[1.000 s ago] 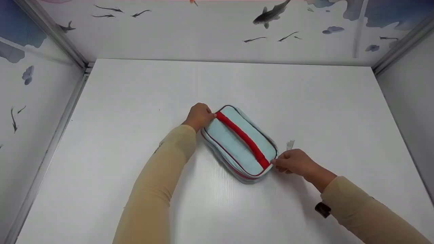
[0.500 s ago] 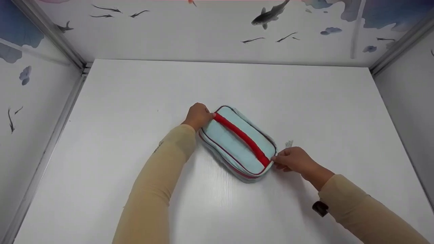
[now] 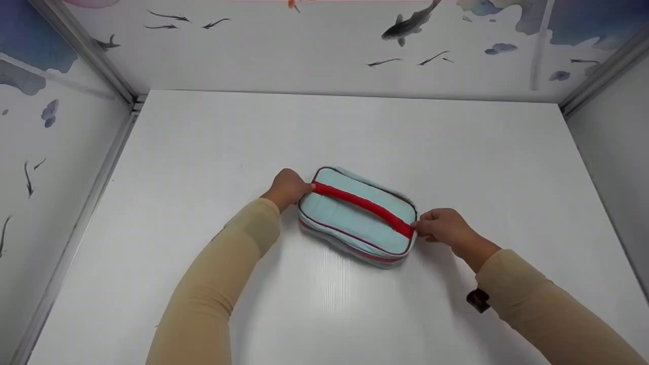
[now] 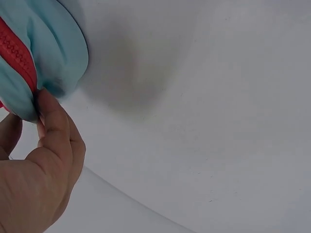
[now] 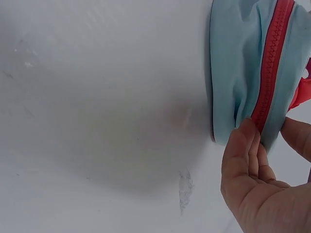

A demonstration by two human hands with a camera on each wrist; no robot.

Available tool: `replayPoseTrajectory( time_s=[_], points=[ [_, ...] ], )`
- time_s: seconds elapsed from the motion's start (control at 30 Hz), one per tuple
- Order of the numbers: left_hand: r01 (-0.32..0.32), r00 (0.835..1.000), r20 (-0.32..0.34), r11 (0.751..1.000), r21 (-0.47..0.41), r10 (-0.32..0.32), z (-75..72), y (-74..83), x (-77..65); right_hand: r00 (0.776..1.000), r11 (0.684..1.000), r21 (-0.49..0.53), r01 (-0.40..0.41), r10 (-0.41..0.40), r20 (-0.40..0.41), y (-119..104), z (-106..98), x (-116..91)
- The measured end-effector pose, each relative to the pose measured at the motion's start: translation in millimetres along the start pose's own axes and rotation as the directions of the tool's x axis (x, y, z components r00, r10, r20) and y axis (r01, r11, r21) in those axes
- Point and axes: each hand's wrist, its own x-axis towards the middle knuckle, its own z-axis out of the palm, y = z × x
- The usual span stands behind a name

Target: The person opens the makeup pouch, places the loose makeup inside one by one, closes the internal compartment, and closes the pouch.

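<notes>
A pale blue zippered pouch (image 3: 345,218) with dark red piping lies on the white table, slanting down to the right. Across its top runs a red strap handle (image 3: 365,203). My left hand (image 3: 288,188) pinches the pouch's upper left end beside the strap. At the opposite end, my right hand (image 3: 446,228) pinches the edge near the strap's lower end. The left wrist view shows thumb and fingers on the fabric next to a red zipper (image 4: 17,56). In the right wrist view, fingertips press by the red zipper (image 5: 272,63), with the thumb on the top edge.
The white table (image 3: 203,137) spreads around the pouch. A back wall (image 3: 304,56) with painted fish closes off the far side, and side panels stand left and right. A pale grey smudge (image 5: 185,191) marks the surface near the right hand.
The pouch has turned counterclockwise and now lies closer to level. My left hand has moved down and left with its end; the right hand has moved up slightly. Both keep hold.
</notes>
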Motion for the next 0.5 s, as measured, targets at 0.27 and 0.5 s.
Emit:
replayPoseTrajectory(
  time_s=[0.27, 0.5],
  points=[
    [0.091, 0.995, 0.044, 0.995, -0.048, -0.089, -0.2, -13.2, -13.5, 1.0, 1.0, -0.007, 0.005, -0.005, 0.008, -15, -7, 14],
    [0.122, 0.992, 0.048, 0.99, -0.077, -0.119, 5.2, -21.6, -20.2, 1.0, 0.999, -0.034, -0.013, 0.013, -0.001, -23, -11, 26]
  ],
)
